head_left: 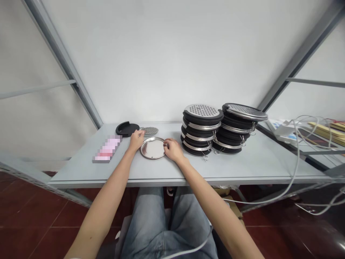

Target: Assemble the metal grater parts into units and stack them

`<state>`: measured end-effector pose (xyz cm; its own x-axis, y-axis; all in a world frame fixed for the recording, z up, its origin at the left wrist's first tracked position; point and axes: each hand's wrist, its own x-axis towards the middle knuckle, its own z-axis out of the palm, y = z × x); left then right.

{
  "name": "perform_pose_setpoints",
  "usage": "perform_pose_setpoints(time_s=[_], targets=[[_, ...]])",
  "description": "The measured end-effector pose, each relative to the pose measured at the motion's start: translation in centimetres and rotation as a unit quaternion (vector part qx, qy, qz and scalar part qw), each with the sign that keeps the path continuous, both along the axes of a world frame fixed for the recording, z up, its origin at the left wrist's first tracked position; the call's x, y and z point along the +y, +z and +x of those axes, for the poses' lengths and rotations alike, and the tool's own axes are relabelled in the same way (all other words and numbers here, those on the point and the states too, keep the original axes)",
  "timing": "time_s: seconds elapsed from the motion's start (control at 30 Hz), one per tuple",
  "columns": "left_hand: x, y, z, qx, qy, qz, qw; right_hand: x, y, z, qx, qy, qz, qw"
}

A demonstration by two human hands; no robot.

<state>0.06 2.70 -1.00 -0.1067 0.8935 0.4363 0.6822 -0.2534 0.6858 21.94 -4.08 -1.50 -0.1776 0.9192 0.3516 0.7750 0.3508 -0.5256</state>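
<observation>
A round, shiny metal tray [153, 148] with a raised rim lies flat on the grey table. My right hand [173, 149] is at the tray's right rim, fingers curled, with a small dark thing between them that is too small to name. Beyond the tray's upper left, my left hand [137, 139] has its fingers closed at the left edge of a perforated metal disc [150, 131]. A black round piece with a notch [126, 128] lies just left of that disc, behind my left hand.
Two stacks of black and metal discs, a left stack [202, 129] and a right stack [235, 127], stand right of the tray, wire clips hanging out. A blurred pink item [107, 149] lies left. White cables [297, 158] cross the table's right end [272, 162].
</observation>
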Motion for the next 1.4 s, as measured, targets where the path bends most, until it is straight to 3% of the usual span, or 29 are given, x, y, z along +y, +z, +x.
perform_pose_setpoints(time_s=[0.13,0.33,0.77,0.93,1.03,1.23,1.4], targets=[[-0.5,0.5,0.6,-0.004,-0.025,0.000,1.000,-0.1,0.4,0.0,-0.017,-0.045,-0.005,0.999],[-2.7,0.8,1.9,0.065,-0.026,-0.037,0.997,0.0,0.7,0.0,-0.049,-0.065,-0.025,0.996],[-8.2,0.9,3.3,0.095,-0.109,0.032,0.989,0.0,0.3,0.0,-0.029,-0.057,-0.009,0.998],[-8.5,0.5,3.2,0.080,-0.102,0.071,0.989,0.0,0.1,0.2,0.012,0.022,0.048,0.999],[-8.2,0.2,3.1,0.103,-0.076,0.099,0.987,0.1,-0.1,0.1,0.012,0.028,0.047,0.998],[-8.2,-0.8,3.0,0.194,-0.098,0.008,0.976,0.3,-0.3,0.0,0.001,0.023,0.042,0.999],[-8.5,-0.6,3.1,0.220,-0.115,-0.015,0.969,0.3,-0.3,0.1,0.001,0.020,0.050,0.999]])
